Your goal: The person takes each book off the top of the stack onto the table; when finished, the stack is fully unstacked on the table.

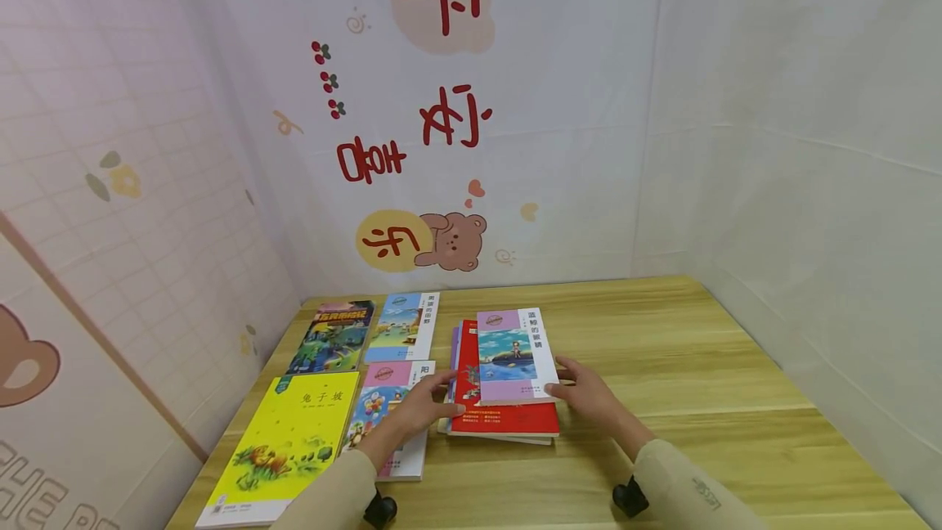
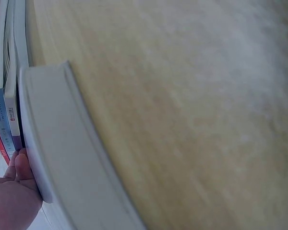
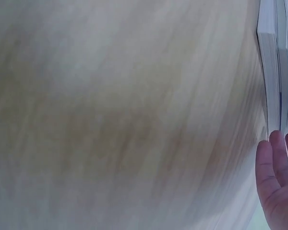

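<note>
So we've got our left hand (image 1: 422, 409) touching the red book (image 1: 508, 419), right hand (image 1: 591, 397) touching the lilac-and-white book (image 1: 511, 357) atop it, both relaxed.

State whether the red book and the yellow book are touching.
Apart: in the head view, the balloon-cover book and bare table lie between the red book and the yellow book.

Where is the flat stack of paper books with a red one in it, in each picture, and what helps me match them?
Head: the stack of paper books is at lower centre.
Left wrist: the stack, upper left edge.
Right wrist: the stack, upper right edge.
Shared landmark: the yellowish-brown wood-grain table.
</note>
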Demonstrator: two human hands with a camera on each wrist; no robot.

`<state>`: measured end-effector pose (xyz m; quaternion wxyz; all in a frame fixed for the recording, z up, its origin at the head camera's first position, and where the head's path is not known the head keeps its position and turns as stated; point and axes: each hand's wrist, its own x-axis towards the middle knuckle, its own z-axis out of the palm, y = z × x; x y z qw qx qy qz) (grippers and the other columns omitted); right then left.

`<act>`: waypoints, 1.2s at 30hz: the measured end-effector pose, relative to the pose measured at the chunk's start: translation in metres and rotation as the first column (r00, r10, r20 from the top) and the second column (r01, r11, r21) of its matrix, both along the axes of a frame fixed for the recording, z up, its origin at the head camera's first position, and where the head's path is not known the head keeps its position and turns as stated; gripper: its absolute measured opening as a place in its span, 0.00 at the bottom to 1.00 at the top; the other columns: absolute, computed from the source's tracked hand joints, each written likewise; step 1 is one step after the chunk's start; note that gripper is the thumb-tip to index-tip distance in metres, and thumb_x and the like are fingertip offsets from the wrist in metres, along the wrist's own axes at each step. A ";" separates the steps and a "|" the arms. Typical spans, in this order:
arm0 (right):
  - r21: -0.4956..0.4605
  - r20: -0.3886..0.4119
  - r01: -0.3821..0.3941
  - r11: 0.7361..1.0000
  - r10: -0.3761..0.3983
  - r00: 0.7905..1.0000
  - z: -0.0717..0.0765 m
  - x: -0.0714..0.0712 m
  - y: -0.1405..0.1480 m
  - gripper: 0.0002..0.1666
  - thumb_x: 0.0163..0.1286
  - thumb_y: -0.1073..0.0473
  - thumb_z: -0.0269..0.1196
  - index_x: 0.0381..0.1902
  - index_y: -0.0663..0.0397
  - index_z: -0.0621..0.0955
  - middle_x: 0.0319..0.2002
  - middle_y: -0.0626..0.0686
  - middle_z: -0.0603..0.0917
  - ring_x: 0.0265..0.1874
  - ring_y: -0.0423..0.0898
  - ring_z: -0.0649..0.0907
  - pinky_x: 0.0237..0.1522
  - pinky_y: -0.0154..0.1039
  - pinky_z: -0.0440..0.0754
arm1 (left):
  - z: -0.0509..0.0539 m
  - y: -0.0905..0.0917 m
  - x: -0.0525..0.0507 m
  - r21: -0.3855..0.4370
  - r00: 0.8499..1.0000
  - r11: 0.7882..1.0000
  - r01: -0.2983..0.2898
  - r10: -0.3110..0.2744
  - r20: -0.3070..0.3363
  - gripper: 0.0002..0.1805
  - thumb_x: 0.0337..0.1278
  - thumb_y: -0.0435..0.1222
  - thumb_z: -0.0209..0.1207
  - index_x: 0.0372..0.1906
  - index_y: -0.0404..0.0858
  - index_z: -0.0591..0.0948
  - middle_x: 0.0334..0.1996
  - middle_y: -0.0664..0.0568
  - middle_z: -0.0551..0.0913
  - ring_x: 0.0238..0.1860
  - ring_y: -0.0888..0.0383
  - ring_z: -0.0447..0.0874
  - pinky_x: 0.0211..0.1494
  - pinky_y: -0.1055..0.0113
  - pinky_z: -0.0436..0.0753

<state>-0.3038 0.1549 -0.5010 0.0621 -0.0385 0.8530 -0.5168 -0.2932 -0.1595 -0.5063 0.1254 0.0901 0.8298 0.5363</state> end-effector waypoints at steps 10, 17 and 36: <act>-0.089 0.056 0.045 0.995 -0.040 0.998 -0.002 -0.003 0.000 0.37 0.66 0.62 0.67 0.70 0.66 0.68 0.51 0.62 0.82 0.30 0.48 0.79 0.30 0.44 0.82 | 0.001 0.000 0.001 0.006 1.000 1.000 -0.004 0.004 0.014 0.38 0.59 0.37 0.68 0.73 0.39 0.67 0.66 0.40 0.68 0.63 0.40 0.68 0.62 0.44 0.73; -0.070 0.082 0.055 0.996 -0.049 0.995 -0.002 -0.002 -0.004 0.34 0.67 0.61 0.67 0.68 0.67 0.71 0.47 0.56 0.82 0.36 0.48 0.78 0.30 0.42 0.81 | 0.004 0.001 0.003 0.002 1.000 1.000 -0.008 0.008 0.011 0.39 0.59 0.36 0.68 0.73 0.38 0.66 0.66 0.39 0.68 0.63 0.39 0.69 0.62 0.43 0.72; -0.336 0.201 0.146 0.931 -0.080 0.976 0.013 -0.003 0.006 0.35 0.66 0.71 0.60 0.71 0.70 0.65 0.54 0.66 0.78 0.38 0.51 0.83 0.42 0.50 0.85 | 0.001 0.001 0.001 0.011 1.000 1.000 -0.010 0.010 0.017 0.38 0.58 0.35 0.69 0.73 0.38 0.67 0.66 0.38 0.67 0.63 0.39 0.69 0.61 0.44 0.74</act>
